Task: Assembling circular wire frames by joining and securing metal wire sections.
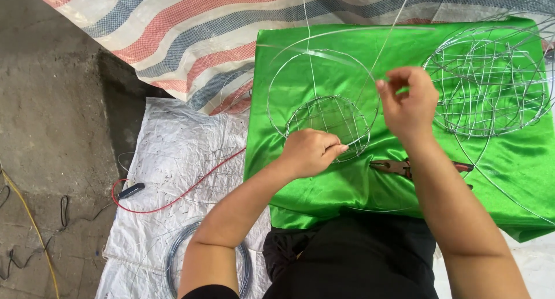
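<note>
A shiny green cloth (324, 183) covers the work surface in front of me. On it lies a round wire frame (324, 111) with a small wire grid disc inside a bigger ring. My left hand (309, 153) pinches the rim of that frame at its lower right. My right hand (407, 102) is raised above the cloth and pinches a thin wire strand (378, 59) that runs up and away. Pliers (399, 167) with reddish handles lie on the cloth, partly hidden under my right forearm.
A finished domed wire basket (488, 82) rests at the cloth's right. A coil of wire (179, 253) lies on a white sack on the floor at lower left, near a red cable (173, 202). A striped tarp (196, 33) spreads behind.
</note>
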